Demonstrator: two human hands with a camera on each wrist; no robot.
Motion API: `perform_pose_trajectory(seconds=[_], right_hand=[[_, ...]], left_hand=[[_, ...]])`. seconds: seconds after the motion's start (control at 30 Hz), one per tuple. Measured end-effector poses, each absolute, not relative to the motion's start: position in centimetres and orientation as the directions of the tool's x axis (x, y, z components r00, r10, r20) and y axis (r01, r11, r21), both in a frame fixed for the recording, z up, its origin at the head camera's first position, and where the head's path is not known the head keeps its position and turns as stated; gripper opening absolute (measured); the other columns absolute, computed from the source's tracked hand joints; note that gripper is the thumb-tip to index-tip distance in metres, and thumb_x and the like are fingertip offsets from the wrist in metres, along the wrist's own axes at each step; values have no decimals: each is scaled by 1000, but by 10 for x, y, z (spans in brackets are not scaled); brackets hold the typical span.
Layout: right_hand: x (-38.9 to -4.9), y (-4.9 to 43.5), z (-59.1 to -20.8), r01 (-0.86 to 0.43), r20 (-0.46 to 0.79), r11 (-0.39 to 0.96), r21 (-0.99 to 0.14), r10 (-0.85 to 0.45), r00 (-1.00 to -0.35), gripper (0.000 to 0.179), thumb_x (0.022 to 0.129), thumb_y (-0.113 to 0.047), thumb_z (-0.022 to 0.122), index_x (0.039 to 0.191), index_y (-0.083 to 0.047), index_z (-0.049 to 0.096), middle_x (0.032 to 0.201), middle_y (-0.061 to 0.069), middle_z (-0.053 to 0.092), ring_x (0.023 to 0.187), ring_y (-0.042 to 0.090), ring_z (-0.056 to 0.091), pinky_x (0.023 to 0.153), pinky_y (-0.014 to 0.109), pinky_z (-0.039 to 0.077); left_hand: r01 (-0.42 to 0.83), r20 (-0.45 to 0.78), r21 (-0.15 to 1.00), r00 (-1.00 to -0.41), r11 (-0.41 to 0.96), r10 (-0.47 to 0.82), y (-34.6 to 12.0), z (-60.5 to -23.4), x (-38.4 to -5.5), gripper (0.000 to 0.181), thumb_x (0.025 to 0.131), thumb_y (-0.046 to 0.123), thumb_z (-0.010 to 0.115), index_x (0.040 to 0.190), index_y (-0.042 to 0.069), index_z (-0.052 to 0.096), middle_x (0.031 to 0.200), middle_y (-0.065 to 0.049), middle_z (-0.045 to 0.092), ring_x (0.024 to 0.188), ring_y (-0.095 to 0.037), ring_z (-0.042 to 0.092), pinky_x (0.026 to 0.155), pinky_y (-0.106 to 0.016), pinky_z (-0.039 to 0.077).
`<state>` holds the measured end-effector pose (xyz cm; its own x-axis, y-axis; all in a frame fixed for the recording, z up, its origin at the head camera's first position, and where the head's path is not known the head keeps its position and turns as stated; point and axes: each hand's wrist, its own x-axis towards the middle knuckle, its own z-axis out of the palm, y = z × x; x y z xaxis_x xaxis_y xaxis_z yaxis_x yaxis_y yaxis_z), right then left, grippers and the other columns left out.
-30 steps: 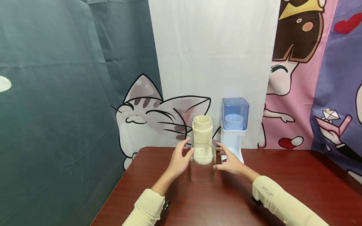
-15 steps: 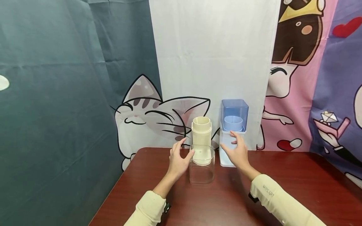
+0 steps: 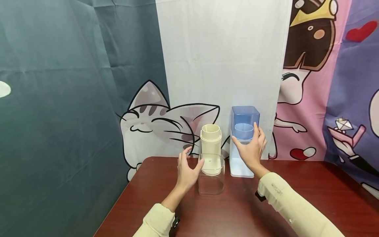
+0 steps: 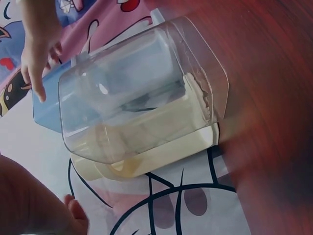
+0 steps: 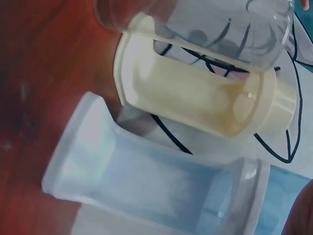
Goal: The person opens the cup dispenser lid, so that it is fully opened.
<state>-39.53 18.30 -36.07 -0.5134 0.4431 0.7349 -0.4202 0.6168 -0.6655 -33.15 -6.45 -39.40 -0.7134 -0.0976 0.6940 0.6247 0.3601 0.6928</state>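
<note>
My left hand (image 3: 188, 174) stands beside the left wall of a clear, open-topped plastic container (image 3: 211, 188), fingers spread and a gap before it. Behind the container rises a cream dispenser stand (image 3: 211, 146) with a round collar on top. To its right is a white dispenser stand (image 3: 237, 166) topped by a translucent blue square box (image 3: 245, 113), a round blue ring showing inside. My right hand (image 3: 252, 151) is raised in front of this box, thumb near its left side and fingers near its right; whether they touch it is unclear. In the right wrist view, only a bit of the hand shows.
The dark red wooden table (image 3: 213, 217) carries all these things, with the two stands near its back edge. Printed cloth with a cartoon cat (image 3: 148, 121) hangs right behind them. A dark green cloth (image 3: 59, 131) hangs along the left.
My right hand has left the clear container's right side and moved up and right to the blue box. My left hand has stayed by the container, which has not visibly moved.
</note>
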Motion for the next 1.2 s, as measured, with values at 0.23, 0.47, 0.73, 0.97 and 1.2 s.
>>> perform_pose_trajectory(seconds=[0.23, 0.47, 0.73, 0.97, 1.2], right_hand=[[-408, 189, -336, -334, 670, 605, -723, 496, -552, 106, 73, -47, 84, 158, -31, 22, 158, 21, 20, 143, 40, 17, 112, 60, 15], [-417, 185, -327, -291, 608, 574, -765, 496, -620, 113, 71, -46, 86, 159, -36, 15, 159, 23, 15, 144, 41, 14, 113, 60, 11], [-426, 183, -324, -255, 592, 585, -770, 508, -626, 113, 71, -43, 88, 157, -41, 15, 160, 20, 13, 141, 45, 18, 109, 63, 17], [-433, 188, -327, -239, 610, 619, -748, 500, -614, 115, 70, -38, 90, 157, -40, 15, 157, 21, 16, 139, 44, 21, 104, 65, 22], [-438, 188, -329, -233, 641, 663, -711, 475, -603, 126, 63, -35, 94, 158, -35, 12, 152, 23, 19, 135, 46, 26, 99, 64, 27]], left_hand=[[736, 793, 594, -603, 324, -85, -64, -395, -333, 57, 85, 22, 74, 137, 12, 51, 132, -7, 51, 106, -20, 52, 79, -35, 41], [725, 778, 599, -628, 339, -31, -65, -398, -332, 53, 85, 24, 73, 134, 13, 55, 130, -9, 53, 107, -20, 51, 78, -32, 41], [725, 777, 602, -629, 335, -36, -66, -399, -330, 53, 85, 19, 74, 134, 11, 55, 131, -9, 54, 108, -21, 52, 78, -30, 40], [747, 795, 587, -605, 313, -48, -65, -375, -305, 49, 82, 2, 73, 128, -3, 56, 126, -24, 55, 104, -32, 54, 77, -20, 36], [755, 800, 582, -598, 303, -47, -67, -374, -301, 47, 82, 1, 72, 125, -4, 57, 123, -25, 56, 102, -34, 55, 76, -27, 40]])
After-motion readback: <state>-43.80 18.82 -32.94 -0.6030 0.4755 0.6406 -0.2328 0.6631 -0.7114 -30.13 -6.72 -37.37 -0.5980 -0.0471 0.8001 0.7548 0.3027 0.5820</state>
